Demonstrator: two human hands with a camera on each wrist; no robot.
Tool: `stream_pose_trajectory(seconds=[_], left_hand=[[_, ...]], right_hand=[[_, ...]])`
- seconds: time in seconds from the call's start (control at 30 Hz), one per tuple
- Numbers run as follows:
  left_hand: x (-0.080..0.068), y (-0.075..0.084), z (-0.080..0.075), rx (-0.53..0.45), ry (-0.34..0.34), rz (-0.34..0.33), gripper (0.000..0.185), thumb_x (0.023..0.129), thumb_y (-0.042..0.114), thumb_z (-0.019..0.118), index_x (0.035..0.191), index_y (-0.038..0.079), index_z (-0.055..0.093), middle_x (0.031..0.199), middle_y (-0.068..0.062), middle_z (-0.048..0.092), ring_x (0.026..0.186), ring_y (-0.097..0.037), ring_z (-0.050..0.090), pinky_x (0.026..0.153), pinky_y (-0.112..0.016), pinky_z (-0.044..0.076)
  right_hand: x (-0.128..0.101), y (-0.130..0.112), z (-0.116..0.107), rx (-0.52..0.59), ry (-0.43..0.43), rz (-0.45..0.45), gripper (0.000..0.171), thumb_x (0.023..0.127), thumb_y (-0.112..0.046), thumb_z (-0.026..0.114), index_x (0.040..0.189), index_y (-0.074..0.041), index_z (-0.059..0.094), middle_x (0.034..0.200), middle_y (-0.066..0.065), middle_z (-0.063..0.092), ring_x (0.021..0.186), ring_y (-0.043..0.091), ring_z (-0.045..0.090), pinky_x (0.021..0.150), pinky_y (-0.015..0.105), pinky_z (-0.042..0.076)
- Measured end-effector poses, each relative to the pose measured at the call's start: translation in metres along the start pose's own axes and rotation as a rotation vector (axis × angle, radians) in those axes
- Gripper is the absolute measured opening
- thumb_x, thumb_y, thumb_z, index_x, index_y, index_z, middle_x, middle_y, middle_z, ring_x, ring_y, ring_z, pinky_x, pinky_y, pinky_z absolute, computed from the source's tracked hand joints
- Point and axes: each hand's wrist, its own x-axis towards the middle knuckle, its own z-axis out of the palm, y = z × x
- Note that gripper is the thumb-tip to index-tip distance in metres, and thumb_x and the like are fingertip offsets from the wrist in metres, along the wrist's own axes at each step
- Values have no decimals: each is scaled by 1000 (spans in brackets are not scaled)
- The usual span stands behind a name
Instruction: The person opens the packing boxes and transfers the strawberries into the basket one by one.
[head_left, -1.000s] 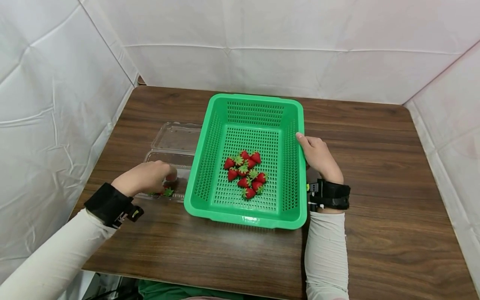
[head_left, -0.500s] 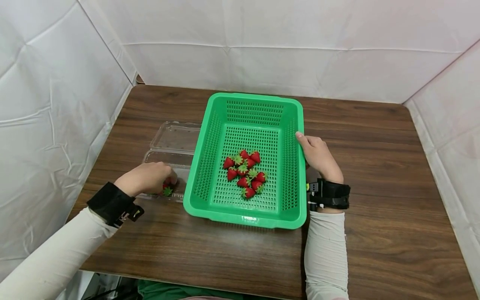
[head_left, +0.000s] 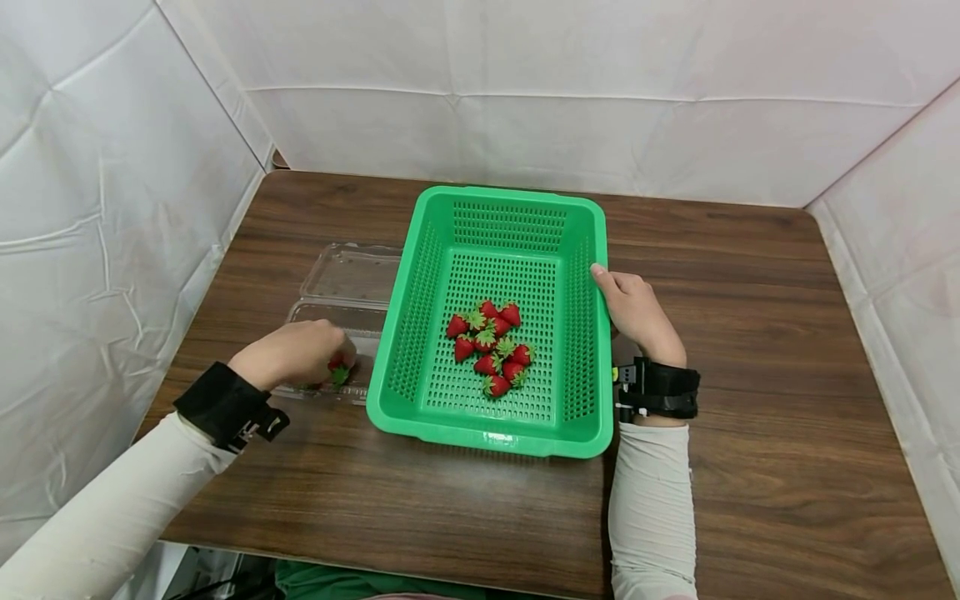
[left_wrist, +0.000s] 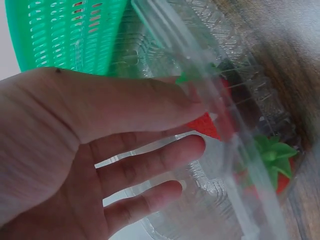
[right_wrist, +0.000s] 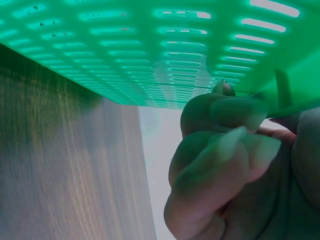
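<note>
A green perforated basket (head_left: 487, 437) stands mid-table with several red strawberries (head_left: 491, 346) on its floor. To its left lies an open clear plastic clamshell (head_left: 348, 279). My left hand (head_left: 341, 357) reaches into its near tray and pinches a strawberry (head_left: 335, 367) between thumb and forefinger. In the left wrist view the hand (left_wrist: 200, 125) holds that strawberry (left_wrist: 206, 126), and a second strawberry (left_wrist: 272, 167) lies in the clamshell (left_wrist: 220, 90) beside it. My right hand (head_left: 609, 287) grips the basket's right rim, its fingers (right_wrist: 225, 150) curled under the rim of the basket (right_wrist: 150, 50).
The brown wooden table (head_left: 750, 333) is walled by white sheeting (head_left: 525, 92) at the back and both sides. The basket's green wall (left_wrist: 65, 30) stands right next to the clamshell. Black wrist straps sit on both arms.
The left fingers have closed round a strawberry in the clamshell, and it now sits slightly higher, up against the fingertips. The right hand and basket have not moved.
</note>
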Motion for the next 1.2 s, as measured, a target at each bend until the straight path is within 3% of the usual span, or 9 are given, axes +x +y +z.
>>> stream_pose_trajectory(seconds=[0.2,0.43,0.6,0.8,1.0,1.2], left_hand=[[-2,2,-2,1,46,16,30,79,-9,66,102,8,74,95,-8,71,84,-22,67,65,-33,52],[-3,6,-7,-9,71,36,33,84,-2,68,116,8,70,96,-10,70,70,-12,60,58,-27,43],[-3,6,-8,-26,98,87,24,85,1,70,107,8,73,96,-9,70,81,-18,65,68,-33,52],[-5,4,-13,-20,131,92,25,84,1,71,108,7,73,95,-9,69,85,-22,67,71,-36,54],[-9,6,-23,-35,120,92,24,85,1,70,108,7,74,99,-11,71,85,-22,69,72,-37,55],[-17,13,-34,-23,137,91,22,85,4,71,106,12,74,101,-7,71,88,-21,68,75,-37,55]], right_hand=[[0,1,0,1,-1,-7,58,100,-60,27,76,-10,44,60,11,45,54,21,57,62,44,51],[1,1,0,-7,1,-9,58,100,-60,27,77,-9,44,59,6,44,54,21,56,63,45,51],[1,2,0,-12,4,-11,58,100,-60,27,76,-9,44,59,6,44,56,25,57,63,46,50],[1,3,1,-16,10,-15,57,100,-59,26,74,-10,42,58,5,43,60,35,57,63,46,49],[2,3,1,-15,8,-13,59,100,-59,26,75,-9,44,60,10,46,56,26,57,63,46,50],[1,2,1,-23,15,-15,60,101,-58,26,78,-7,49,60,6,48,55,24,58,63,46,51]])
